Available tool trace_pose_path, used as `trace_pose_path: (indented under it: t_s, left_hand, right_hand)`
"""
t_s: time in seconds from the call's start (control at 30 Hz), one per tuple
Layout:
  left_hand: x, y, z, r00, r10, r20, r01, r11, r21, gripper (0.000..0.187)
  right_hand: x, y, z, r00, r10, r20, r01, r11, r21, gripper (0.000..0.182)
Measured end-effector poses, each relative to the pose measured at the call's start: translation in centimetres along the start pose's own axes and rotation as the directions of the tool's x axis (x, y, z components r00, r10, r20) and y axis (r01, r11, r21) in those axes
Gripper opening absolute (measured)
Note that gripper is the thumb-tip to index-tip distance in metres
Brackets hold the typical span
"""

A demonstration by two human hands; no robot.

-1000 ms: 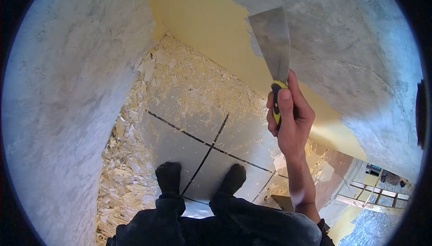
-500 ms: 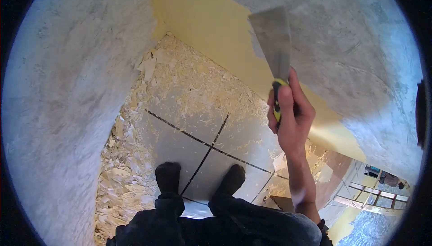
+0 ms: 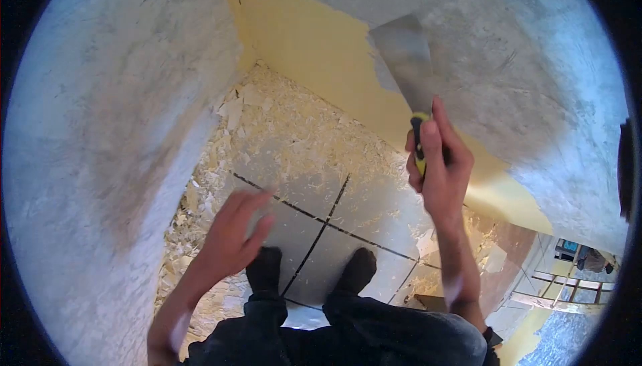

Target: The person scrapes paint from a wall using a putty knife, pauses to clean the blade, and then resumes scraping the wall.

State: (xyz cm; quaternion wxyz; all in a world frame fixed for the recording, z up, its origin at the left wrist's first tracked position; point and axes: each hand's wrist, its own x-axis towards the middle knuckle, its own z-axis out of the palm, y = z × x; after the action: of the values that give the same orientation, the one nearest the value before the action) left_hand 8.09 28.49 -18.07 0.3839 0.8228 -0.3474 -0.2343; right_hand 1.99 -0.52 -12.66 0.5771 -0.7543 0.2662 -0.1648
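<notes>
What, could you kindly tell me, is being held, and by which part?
The right hand holds a broad, flat metal scraper by its yellow-and-black handle; the blurred left hand appears empty.

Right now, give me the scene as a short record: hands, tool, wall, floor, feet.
right_hand: grips the putty knife by its black-and-yellow handle; hand
left_hand: raised over the floor, nothing seen in it, motion-blurred
blade_contact: overlaps the wall in view; touching or not, cannot tell
wall: grey surface above yellow paint
floor: grey tiles, dark joints, pale flakes thickest along the walls
feet: two, dark-covered
</notes>
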Motion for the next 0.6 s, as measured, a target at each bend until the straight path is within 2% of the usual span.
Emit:
trace_pose_path:
  t_s: [0.03,0.07,0.1,0.17,0.2,0.27,0.3,0.37,0.43,0.47,0.5,0.57,0.6]
  left_hand:
    - [3.2,1.5,0.1,0.992,0.128,-0.005,-0.128,0.991,-0.032,0.045]
    - [6.1,3.6,0.1,0.983,0.181,-0.041,-0.185,0.974,-0.129,0.056]
    - [8.8,5.0,0.5,0.938,0.298,-0.177,-0.325,0.934,-0.148,0.063]
    - [13.0,7.9,0.9,0.832,0.405,-0.379,-0.487,0.860,-0.153,0.066]
    - [14.6,8.8,1.1,0.827,0.410,-0.386,-0.493,0.858,-0.145,0.066]
    - [16.4,10.0,1.9,0.749,0.560,-0.354,-0.596,0.803,0.011,0.069]
    - [16.6,10.3,2.7,0.751,0.562,-0.348,-0.597,0.802,0.009,0.069]
    - [17.1,10.4,4.0,0.730,0.507,-0.458,-0.603,0.793,-0.084,0.070]
    - [16.8,9.9,3.8,0.748,0.538,-0.388,-0.614,0.783,-0.099,0.070]
    - [16.9,9.7,3.6,0.755,0.566,-0.331,-0.626,0.772,-0.108,0.070]
    - [17.2,9.7,3.9,0.754,0.564,-0.336,-0.627,0.772,-0.109,0.070]
    - [17.4,9.6,4.8,0.713,0.492,-0.499,-0.629,0.764,-0.145,0.067]
    - [17.4,9.5,4.8,0.714,0.482,-0.508,-0.622,0.770,-0.144,0.067]
  right_hand:
    - [-0.2,-0.3,0.3,1.000,0.011,-0.001,-0.011,1.000,0.010,0.047]
    - [0.2,-0.9,0.6,1.000,0.005,0.019,-0.005,1.000,0.005,0.048]
    - [0.2,-1.3,0.5,0.999,0.005,0.036,-0.005,1.000,-0.009,0.048]
    - [-1.4,-1.3,-0.2,0.999,0.033,-0.005,-0.033,0.999,0.017,0.043]
    - [-1.6,-1.3,-0.4,0.998,0.054,-0.034,-0.052,0.997,0.053,0.040]
    - [-0.1,-1.3,0.1,0.999,0.043,-0.019,-0.042,0.998,0.040,0.039]
    - [0.3,-1.2,0.3,0.999,0.034,-0.010,-0.034,0.999,0.022,0.039]
    - [0.1,-1.3,0.5,1.000,0.025,0.012,-0.026,0.998,0.063,0.038]
    - [-0.4,-1.1,0.5,0.999,0.015,0.033,-0.018,0.994,0.108,0.038]
    - [-1.0,-0.9,0.4,1.000,0.010,-0.003,-0.009,0.997,0.083,0.038]
    - [-1.3,-0.7,0.4,0.999,0.009,-0.035,-0.007,0.999,0.054,0.038]
    - [0.6,-0.4,1.7,0.999,-0.039,-0.018,0.039,0.999,0.028,0.038]
    - [1.4,-0.4,2.2,0.995,-0.098,-0.002,0.098,0.995,0.010,0.038]
